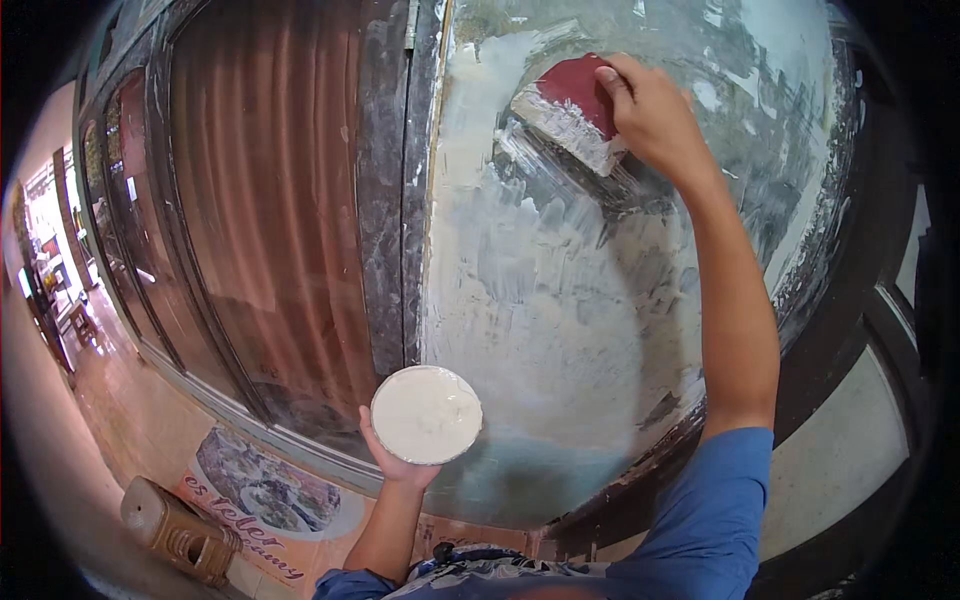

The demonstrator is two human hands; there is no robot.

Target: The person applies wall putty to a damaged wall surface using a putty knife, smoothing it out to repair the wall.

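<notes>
In my raised right hand (655, 118) is a red scraper (578, 85), gripped by its upper right edge. White paste coats the lower edge of the scraper, which lies against the wall (560, 345). The wall is grey-green, with patchy white smears over much of it. Lower down, my left hand (405, 468) holds up a round tub (479, 420) from below, its fingers mostly hidden underneath. Creamy white paste (425, 412) fills the tub nearly to the rim, and its surface is slightly dented on the right.
Left of the wall stands a dark wooden frame (385, 190) around glass with a reddish-brown curtain (270, 210) behind. A printed banner (270, 500) lies on the floor near a brown box-like object (180, 530). Dark panelled wood (850, 450) borders the right.
</notes>
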